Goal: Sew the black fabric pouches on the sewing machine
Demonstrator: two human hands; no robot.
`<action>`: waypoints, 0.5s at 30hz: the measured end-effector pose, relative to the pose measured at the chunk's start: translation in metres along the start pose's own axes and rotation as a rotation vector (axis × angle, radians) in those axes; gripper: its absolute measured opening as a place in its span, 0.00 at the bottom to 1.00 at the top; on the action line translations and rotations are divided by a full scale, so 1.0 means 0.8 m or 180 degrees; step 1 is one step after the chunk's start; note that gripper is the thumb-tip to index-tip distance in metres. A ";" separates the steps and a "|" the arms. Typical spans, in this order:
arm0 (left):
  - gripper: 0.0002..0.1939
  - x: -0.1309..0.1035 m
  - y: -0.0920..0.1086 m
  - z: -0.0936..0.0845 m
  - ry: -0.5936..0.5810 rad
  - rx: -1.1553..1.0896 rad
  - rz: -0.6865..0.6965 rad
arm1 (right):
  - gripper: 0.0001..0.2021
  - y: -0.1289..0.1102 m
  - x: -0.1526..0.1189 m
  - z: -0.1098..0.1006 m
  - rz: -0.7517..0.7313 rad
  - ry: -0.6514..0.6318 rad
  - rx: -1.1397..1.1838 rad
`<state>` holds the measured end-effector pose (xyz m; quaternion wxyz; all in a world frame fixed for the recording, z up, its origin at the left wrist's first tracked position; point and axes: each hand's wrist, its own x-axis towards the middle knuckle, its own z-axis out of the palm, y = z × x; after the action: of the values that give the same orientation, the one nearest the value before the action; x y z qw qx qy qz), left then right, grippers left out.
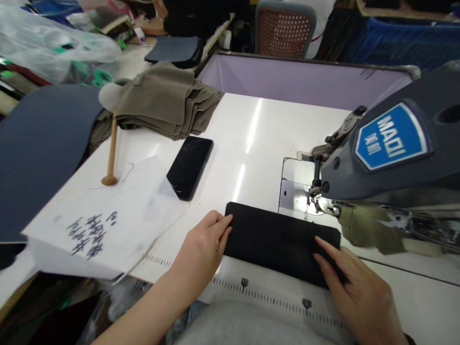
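Observation:
A black rectangular fabric piece [273, 239] lies on the white sewing table [230, 143], just in front of the machine's needle area. My left hand [203, 244] pinches its left end between thumb and fingers. At the opposite end, my right hand [354, 282] has its thumb and fingers on the fabric, partly bent around the edge. Behind the cloth stands the grey sewing machine [398, 143] with a blue label. Its presser foot [314, 191] is above the metal plate [294, 194], apart from the black fabric.
A black phone [190, 167], a wooden-handled tool [112, 153] and a white sheet with handwriting [118, 220] lie on the left. Stacked brown-grey fabric pieces [161, 100] sit at the back left. A lilac raised border [287, 84] runs along the rear. Printed ruler marks line the front edge.

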<state>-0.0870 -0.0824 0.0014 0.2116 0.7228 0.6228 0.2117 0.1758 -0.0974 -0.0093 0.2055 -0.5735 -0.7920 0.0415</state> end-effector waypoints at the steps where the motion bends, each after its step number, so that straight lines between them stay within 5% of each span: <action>1: 0.12 0.000 -0.001 0.000 0.0008 0.0015 0.0017 | 0.14 -0.001 0.001 0.000 0.0025 -0.0008 0.0031; 15: 0.14 0.003 -0.006 0.001 0.0126 0.0214 0.0197 | 0.13 -0.004 0.005 -0.004 0.0595 -0.0275 0.0538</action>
<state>-0.0901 -0.0798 -0.0020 0.1682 0.7441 0.6110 0.2114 0.1726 -0.0954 -0.0045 0.2141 -0.6230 -0.7369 0.1517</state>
